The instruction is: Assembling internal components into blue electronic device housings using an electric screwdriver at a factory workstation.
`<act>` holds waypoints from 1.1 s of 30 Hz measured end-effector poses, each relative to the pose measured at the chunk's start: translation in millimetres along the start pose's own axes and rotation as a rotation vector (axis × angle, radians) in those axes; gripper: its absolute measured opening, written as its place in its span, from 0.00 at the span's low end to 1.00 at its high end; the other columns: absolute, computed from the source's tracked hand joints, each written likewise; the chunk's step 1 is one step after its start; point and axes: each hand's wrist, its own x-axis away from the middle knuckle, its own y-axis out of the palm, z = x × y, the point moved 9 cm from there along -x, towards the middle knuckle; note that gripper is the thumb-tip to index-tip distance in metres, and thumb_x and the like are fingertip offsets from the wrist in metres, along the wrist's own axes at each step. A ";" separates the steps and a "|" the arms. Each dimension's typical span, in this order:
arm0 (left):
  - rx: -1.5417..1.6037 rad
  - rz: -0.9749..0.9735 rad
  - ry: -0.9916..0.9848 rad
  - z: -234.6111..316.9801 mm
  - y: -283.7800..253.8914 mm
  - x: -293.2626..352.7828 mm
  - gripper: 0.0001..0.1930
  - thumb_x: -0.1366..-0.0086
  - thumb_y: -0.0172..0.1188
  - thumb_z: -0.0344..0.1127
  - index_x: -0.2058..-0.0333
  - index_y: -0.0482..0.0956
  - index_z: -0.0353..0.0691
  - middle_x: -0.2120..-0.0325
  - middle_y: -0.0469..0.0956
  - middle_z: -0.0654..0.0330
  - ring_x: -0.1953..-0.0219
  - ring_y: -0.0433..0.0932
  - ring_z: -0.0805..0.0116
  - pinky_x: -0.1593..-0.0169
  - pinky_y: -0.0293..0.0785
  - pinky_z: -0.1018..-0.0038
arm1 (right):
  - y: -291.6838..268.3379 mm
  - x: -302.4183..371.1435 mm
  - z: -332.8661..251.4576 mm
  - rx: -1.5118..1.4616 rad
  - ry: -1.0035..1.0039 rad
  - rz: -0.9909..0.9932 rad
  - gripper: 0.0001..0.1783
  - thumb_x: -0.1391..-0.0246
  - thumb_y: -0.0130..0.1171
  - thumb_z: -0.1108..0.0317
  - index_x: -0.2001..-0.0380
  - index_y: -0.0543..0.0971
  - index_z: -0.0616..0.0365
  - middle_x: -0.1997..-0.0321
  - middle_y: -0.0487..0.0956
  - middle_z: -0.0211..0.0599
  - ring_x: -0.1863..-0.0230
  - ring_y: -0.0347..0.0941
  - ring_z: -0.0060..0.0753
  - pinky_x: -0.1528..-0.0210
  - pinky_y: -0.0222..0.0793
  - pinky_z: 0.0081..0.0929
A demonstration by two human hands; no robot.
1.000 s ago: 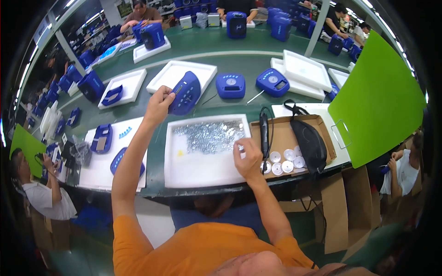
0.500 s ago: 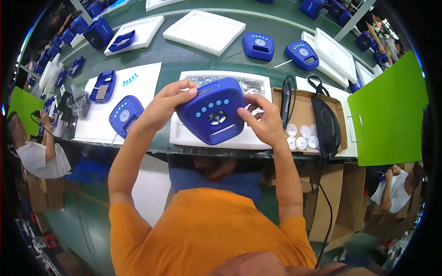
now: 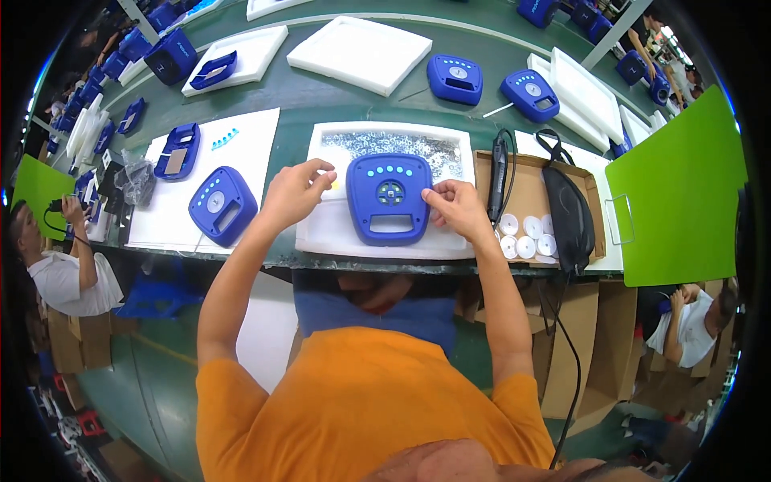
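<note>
A blue plastic housing (image 3: pixel 391 227) lies face up on a white foam tray (image 3: pixel 321 233). Along its far side runs a row of light-blue buttons, with a round opening below them and a rectangular slot nearer me. My right hand (image 3: pixel 459 210) pinches the housing's right edge between thumb and fingers. To the left, my left hand (image 3: pixel 297 193) is apart from the housing, its fingers loosely bent and parted with nothing visible in them. Many small shiny metal parts (image 3: pixel 393 145) fill the tray's far recess.
A cardboard tray (image 3: pixel 482 173) at right holds a black electric screwdriver (image 3: pixel 498 173), white discs (image 3: pixel 526 237) and a black pouch (image 3: pixel 569 213). At left, another blue housing (image 3: pixel 223 207) lies on a white board. More housings (image 3: pixel 455 79) and foam slabs (image 3: pixel 359 55) stand farther back.
The housing has gone from tilted in both hands to flat on the foam tray. My left hand has let go of it and is apart on the left; my right hand stays at its edge.
</note>
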 end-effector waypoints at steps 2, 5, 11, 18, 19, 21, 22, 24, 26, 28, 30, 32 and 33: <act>-0.064 0.058 0.020 -4.2 1.5 -4.0 0.18 0.19 0.65 0.45 0.42 0.90 0.40 0.59 0.95 0.50 0.58 0.95 0.57 0.50 0.87 0.66 | 0.1 -1.6 0.1 0.166 0.063 -0.029 0.25 0.27 0.74 0.55 0.52 0.88 0.73 0.69 0.88 0.37 0.73 0.84 0.24 0.70 0.81 0.23; -0.245 0.169 0.093 0.9 0.1 -11.9 0.13 0.21 0.67 0.41 0.46 0.92 0.42 0.56 0.95 0.51 0.58 0.94 0.54 0.51 0.87 0.61 | 1.6 2.6 -13.9 0.354 0.050 -0.045 0.24 0.27 0.72 0.53 0.57 0.90 0.71 0.73 0.88 0.39 0.74 0.85 0.27 0.69 0.80 0.27; -0.417 0.408 0.385 -3.6 13.2 -46.6 0.06 0.29 0.70 0.35 0.59 0.94 0.44 0.62 0.91 0.55 0.54 0.88 0.52 0.42 0.79 0.54 | -17.1 20.7 -43.5 0.615 -0.229 0.185 0.22 0.29 0.69 0.52 0.57 0.93 0.64 0.68 0.90 0.56 0.69 0.91 0.52 0.61 0.83 0.41; -0.644 0.513 0.474 -7.1 22.7 -71.6 0.05 0.35 0.74 0.36 0.65 0.94 0.45 0.63 0.88 0.57 0.52 0.84 0.53 0.39 0.76 0.52 | -144.7 52.7 -20.4 0.139 -0.231 0.546 0.16 0.22 0.65 0.62 0.58 0.91 0.65 0.74 0.87 0.30 0.73 0.82 0.17 0.69 0.75 0.23; -0.670 0.484 0.443 -11.6 23.8 -77.2 0.05 0.36 0.75 0.37 0.66 0.95 0.44 0.62 0.89 0.57 0.52 0.85 0.51 0.40 0.76 0.52 | -160.1 52.3 -16.1 0.171 -0.276 0.565 0.16 0.21 0.65 0.62 0.57 0.90 0.66 0.72 0.88 0.32 0.73 0.82 0.17 0.69 0.76 0.22; -0.646 0.510 0.440 -13.7 17.6 -77.7 0.05 0.37 0.75 0.37 0.69 0.94 0.45 0.64 0.88 0.57 0.53 0.84 0.51 0.42 0.77 0.52 | -180.1 60.6 -10.5 0.219 -0.215 0.576 0.15 0.23 0.66 0.63 0.55 0.91 0.65 0.70 0.90 0.36 0.71 0.86 0.24 0.65 0.80 0.27; -0.641 0.466 0.408 -12.9 17.2 -80.0 0.06 0.33 0.72 0.37 0.67 0.94 0.45 0.63 0.88 0.56 0.49 0.85 0.53 0.36 0.75 0.53 | -187.0 65.0 -3.7 0.284 -0.183 0.585 0.14 0.25 0.67 0.62 0.54 0.91 0.64 0.68 0.91 0.38 0.70 0.88 0.30 0.63 0.82 0.30; -0.669 0.468 0.448 -10.9 19.8 -82.2 0.05 0.33 0.72 0.36 0.66 0.93 0.44 0.63 0.87 0.56 0.50 0.85 0.53 0.36 0.75 0.53 | -185.8 74.0 -3.1 0.655 -0.129 0.543 0.16 0.31 0.72 0.58 0.51 0.91 0.60 0.66 0.92 0.41 0.65 0.91 0.46 0.57 0.85 0.38; -0.690 0.475 0.453 -9.7 24.5 -83.7 0.05 0.33 0.72 0.35 0.64 0.93 0.43 0.62 0.87 0.56 0.50 0.85 0.52 0.36 0.75 0.53 | -177.4 80.7 5.3 0.733 0.012 0.495 0.20 0.36 0.76 0.53 0.49 0.93 0.54 0.57 0.93 0.43 0.54 0.90 0.54 0.49 0.85 0.46; -0.723 0.485 0.453 -6.9 25.3 -81.7 0.05 0.32 0.72 0.35 0.63 0.92 0.43 0.62 0.87 0.57 0.51 0.85 0.52 0.36 0.76 0.54 | -156.9 87.1 1.4 1.019 0.044 0.434 0.21 0.40 0.79 0.52 0.49 0.93 0.52 0.50 0.90 0.45 0.45 0.88 0.53 0.43 0.83 0.49; -0.603 0.579 0.481 2.9 23.2 -70.5 0.04 0.29 0.70 0.34 0.62 0.89 0.42 0.62 0.86 0.57 0.53 0.84 0.51 0.41 0.76 0.54 | -146.0 89.4 5.9 1.054 0.113 0.370 0.23 0.42 0.81 0.52 0.48 0.94 0.51 0.46 0.87 0.47 0.41 0.85 0.52 0.40 0.81 0.51; -0.544 0.592 0.503 19.0 22.3 -58.7 0.04 0.28 0.70 0.34 0.62 0.88 0.42 0.63 0.86 0.56 0.55 0.84 0.51 0.42 0.76 0.54 | -149.6 93.2 17.8 1.038 0.119 0.417 0.21 0.43 0.82 0.53 0.52 0.93 0.53 0.49 0.88 0.45 0.43 0.86 0.52 0.42 0.82 0.49; -0.484 0.612 0.520 25.1 18.6 -50.1 0.05 0.27 0.70 0.35 0.62 0.87 0.41 0.63 0.86 0.56 0.56 0.84 0.51 0.43 0.77 0.54 | -150.3 92.4 18.9 1.035 0.118 0.412 0.21 0.43 0.82 0.53 0.52 0.93 0.53 0.49 0.88 0.45 0.43 0.86 0.52 0.42 0.82 0.49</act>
